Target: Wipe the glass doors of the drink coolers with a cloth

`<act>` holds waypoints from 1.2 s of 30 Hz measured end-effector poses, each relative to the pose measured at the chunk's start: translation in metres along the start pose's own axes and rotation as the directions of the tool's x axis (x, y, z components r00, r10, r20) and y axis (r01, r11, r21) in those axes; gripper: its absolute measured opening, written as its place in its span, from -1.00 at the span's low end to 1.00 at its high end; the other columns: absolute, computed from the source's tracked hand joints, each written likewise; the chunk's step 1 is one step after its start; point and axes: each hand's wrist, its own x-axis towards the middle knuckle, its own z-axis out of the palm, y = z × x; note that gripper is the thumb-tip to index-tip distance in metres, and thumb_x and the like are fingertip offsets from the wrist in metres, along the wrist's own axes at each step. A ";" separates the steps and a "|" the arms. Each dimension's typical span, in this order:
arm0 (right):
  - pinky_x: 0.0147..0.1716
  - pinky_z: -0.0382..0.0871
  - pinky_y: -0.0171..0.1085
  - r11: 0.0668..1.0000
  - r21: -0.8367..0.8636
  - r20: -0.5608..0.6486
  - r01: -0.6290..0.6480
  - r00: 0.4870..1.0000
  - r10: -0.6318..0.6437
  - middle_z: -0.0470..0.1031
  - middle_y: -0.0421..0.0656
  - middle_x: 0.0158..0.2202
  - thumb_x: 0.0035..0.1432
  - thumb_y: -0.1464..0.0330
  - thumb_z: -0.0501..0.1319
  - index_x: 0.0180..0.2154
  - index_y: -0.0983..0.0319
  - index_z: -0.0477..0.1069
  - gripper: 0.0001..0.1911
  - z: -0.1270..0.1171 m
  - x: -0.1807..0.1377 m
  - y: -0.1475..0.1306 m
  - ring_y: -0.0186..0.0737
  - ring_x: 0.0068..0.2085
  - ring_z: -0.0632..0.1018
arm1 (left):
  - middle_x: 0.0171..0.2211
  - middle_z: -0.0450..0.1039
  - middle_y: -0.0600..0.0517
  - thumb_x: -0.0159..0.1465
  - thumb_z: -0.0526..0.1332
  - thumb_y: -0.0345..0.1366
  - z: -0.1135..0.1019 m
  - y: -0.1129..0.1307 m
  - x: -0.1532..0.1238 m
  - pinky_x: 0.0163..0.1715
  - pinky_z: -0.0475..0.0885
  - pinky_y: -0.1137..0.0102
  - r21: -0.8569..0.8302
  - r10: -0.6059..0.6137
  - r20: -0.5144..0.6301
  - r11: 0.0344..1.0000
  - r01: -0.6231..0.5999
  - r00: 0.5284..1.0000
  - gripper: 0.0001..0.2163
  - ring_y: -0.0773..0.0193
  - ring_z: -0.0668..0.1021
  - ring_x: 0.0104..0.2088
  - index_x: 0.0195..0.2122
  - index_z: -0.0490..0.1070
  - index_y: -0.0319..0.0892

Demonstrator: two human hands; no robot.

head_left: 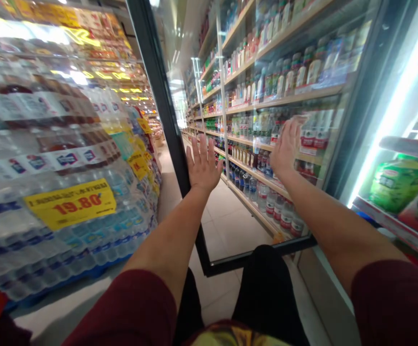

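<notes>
Both palms lie flat on the pane of the open glass door (238,226), so the likeliest trouble is a slip on the smooth glass, or a hard shove that swings the door out toward the water packs (86,230) stacked across the aisle. The left hand (203,166) sits just beside the door's black left frame edge, fingers straight and slightly spread, gripping nothing. The right hand (286,149) rests nearer the pane's middle, equally splayed, its blurred fingertips only pressing glass, with the lit cooler shelf (392,226) beyond the door's right edge.
</notes>
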 end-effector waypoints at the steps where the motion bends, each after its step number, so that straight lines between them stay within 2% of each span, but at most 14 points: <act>1: 0.51 0.03 0.24 0.993 0.005 0.054 0.114 0.992 -0.114 0.05 -0.04 0.57 0.49 0.28 -0.18 0.55 0.19 0.08 -0.31 0.000 -0.007 -0.003 0.03 0.59 0.00 | 0.58 -0.20 -0.30 0.48 0.25 -0.20 0.000 0.000 0.000 0.51 -0.39 -0.18 0.004 0.000 0.002 1.000 0.000 1.000 -0.29 -0.11 -0.35 0.55 0.56 0.05 -0.34; 4: 0.52 -0.02 0.23 0.961 0.033 0.124 0.276 0.953 -0.278 0.14 -0.09 0.55 0.49 0.27 -0.16 0.52 0.13 0.18 -0.34 -0.002 -0.021 -0.005 -0.02 0.58 0.06 | 0.58 -0.22 -0.28 0.50 0.22 -0.20 0.001 -0.001 -0.001 0.52 -0.36 -0.19 0.018 0.014 -0.016 1.000 -0.014 1.000 -0.30 -0.11 -0.34 0.55 0.57 0.03 -0.33; 7: 0.48 0.03 0.31 0.999 0.037 -0.005 0.017 1.000 -0.017 0.12 0.03 0.55 0.48 0.26 -0.18 0.53 0.24 0.15 -0.31 -0.002 -0.019 0.005 0.06 0.57 0.08 | 0.58 -0.20 -0.28 0.51 0.21 -0.20 0.002 -0.002 -0.003 0.52 -0.36 -0.19 0.021 0.033 -0.034 0.999 -0.032 0.999 -0.31 -0.12 -0.34 0.55 0.57 0.02 -0.35; 9: 0.47 0.06 0.33 0.993 0.050 -0.065 -0.104 0.992 0.107 0.06 0.11 0.56 0.48 0.27 -0.19 0.54 0.33 0.09 -0.29 0.000 -0.017 0.008 0.10 0.58 0.03 | 0.58 -0.20 -0.29 0.51 0.21 -0.20 0.002 -0.002 -0.003 0.52 -0.36 -0.21 0.019 0.037 -0.033 0.999 -0.036 0.999 -0.30 -0.13 -0.33 0.55 0.56 0.02 -0.36; 12: 0.49 0.03 0.30 0.991 0.053 0.053 0.122 0.991 -0.125 0.07 0.05 0.56 0.49 0.30 -0.16 0.53 0.29 0.11 -0.32 0.003 -0.026 0.000 0.07 0.59 -0.01 | 0.58 -0.20 -0.30 0.50 0.21 -0.19 0.002 -0.002 -0.003 0.51 -0.35 -0.23 0.019 0.034 -0.025 0.999 -0.033 0.999 -0.30 -0.15 -0.33 0.55 0.56 0.01 -0.36; 15: 0.51 -0.06 0.27 0.925 0.084 0.189 0.372 0.905 -0.381 0.13 -0.05 0.55 0.51 0.31 -0.11 0.51 0.15 0.18 -0.38 0.005 -0.035 -0.006 0.02 0.58 0.04 | 0.58 -0.20 -0.29 0.52 0.21 -0.18 0.002 -0.002 -0.002 0.51 -0.35 -0.23 0.034 0.030 -0.025 0.999 -0.029 0.999 -0.31 -0.14 -0.34 0.55 0.57 0.01 -0.35; 17: 0.50 -0.05 0.31 0.955 0.071 0.127 0.287 0.947 -0.294 0.14 -0.02 0.55 0.52 0.31 -0.13 0.53 0.16 0.15 -0.37 0.006 -0.032 -0.001 0.04 0.58 0.05 | 0.58 -0.21 -0.29 0.52 0.20 -0.18 0.002 -0.002 -0.002 0.52 -0.33 -0.22 0.046 0.031 -0.027 0.999 -0.029 0.999 -0.31 -0.14 -0.34 0.55 0.57 0.01 -0.34; 19: 0.48 -0.02 0.36 0.995 0.059 -0.010 0.075 0.997 -0.075 0.11 0.06 0.55 0.52 0.31 -0.19 0.55 0.23 0.08 -0.34 0.006 -0.027 0.008 0.10 0.57 0.05 | 0.58 -0.22 -0.30 0.51 0.22 -0.19 0.002 -0.002 -0.003 0.52 -0.34 -0.22 0.049 0.034 -0.028 0.998 -0.033 0.999 -0.30 -0.15 -0.33 0.55 0.57 0.01 -0.35; 21: 0.46 0.01 0.37 0.999 0.048 -0.064 -0.020 0.998 0.023 0.08 0.11 0.55 0.51 0.31 -0.20 0.55 0.30 0.05 -0.32 0.005 -0.025 0.013 0.14 0.58 0.03 | 0.58 -0.21 -0.30 0.51 0.23 -0.19 0.002 -0.002 -0.003 0.52 -0.34 -0.21 0.048 0.037 -0.028 0.998 -0.036 0.999 -0.29 -0.15 -0.33 0.55 0.57 0.01 -0.35; 23: 0.48 0.01 0.31 0.994 0.019 0.025 0.108 0.994 -0.108 0.09 0.07 0.55 0.50 0.31 -0.16 0.55 0.27 0.08 -0.33 0.004 -0.029 0.014 0.11 0.58 0.02 | 0.58 -0.20 -0.30 0.51 0.22 -0.19 0.003 -0.003 -0.003 0.52 -0.33 -0.22 0.049 0.039 -0.035 0.998 -0.037 0.999 -0.29 -0.15 -0.33 0.55 0.57 0.01 -0.36; 26: 0.50 -0.01 0.25 0.945 0.024 0.165 0.326 0.931 -0.325 0.16 -0.01 0.54 0.51 0.31 -0.11 0.52 0.18 0.17 -0.37 0.003 -0.038 0.015 0.05 0.57 0.06 | 0.58 -0.20 -0.31 0.52 0.21 -0.19 0.004 -0.004 -0.003 0.52 -0.31 -0.24 0.055 0.045 -0.037 0.998 -0.043 0.998 -0.30 -0.16 -0.32 0.56 0.56 0.01 -0.37; 29: 0.48 0.01 0.29 0.987 0.013 0.020 0.159 0.987 -0.159 0.14 0.06 0.53 0.51 0.31 -0.16 0.54 0.23 0.11 -0.35 0.007 -0.036 0.024 0.08 0.57 0.06 | 0.58 -0.17 -0.31 0.51 0.23 -0.19 0.004 -0.004 -0.002 0.52 -0.30 -0.24 0.064 0.040 -0.034 0.997 -0.037 0.999 -0.30 -0.19 -0.29 0.56 0.56 0.03 -0.36; 32: 0.48 0.03 0.29 0.999 0.031 -0.105 0.015 0.994 -0.012 0.08 0.14 0.55 0.51 0.30 -0.18 0.55 0.34 0.05 -0.32 0.012 -0.034 0.024 0.11 0.58 0.00 | 0.58 -0.15 -0.29 0.50 0.25 -0.18 0.004 -0.003 -0.003 0.52 -0.30 -0.22 0.067 0.031 -0.032 0.997 -0.029 0.999 -0.29 -0.19 -0.25 0.57 0.56 0.03 -0.34; 36: 0.52 0.00 0.18 0.956 0.032 0.063 0.292 0.954 -0.294 0.14 0.03 0.54 0.51 0.30 -0.12 0.51 0.26 0.18 -0.37 0.012 -0.046 0.003 0.05 0.58 0.03 | 0.58 -0.16 -0.30 0.51 0.23 -0.17 0.002 -0.002 -0.003 0.52 -0.29 -0.22 0.079 0.031 -0.025 0.996 -0.029 0.999 -0.30 -0.21 -0.24 0.57 0.56 0.03 -0.35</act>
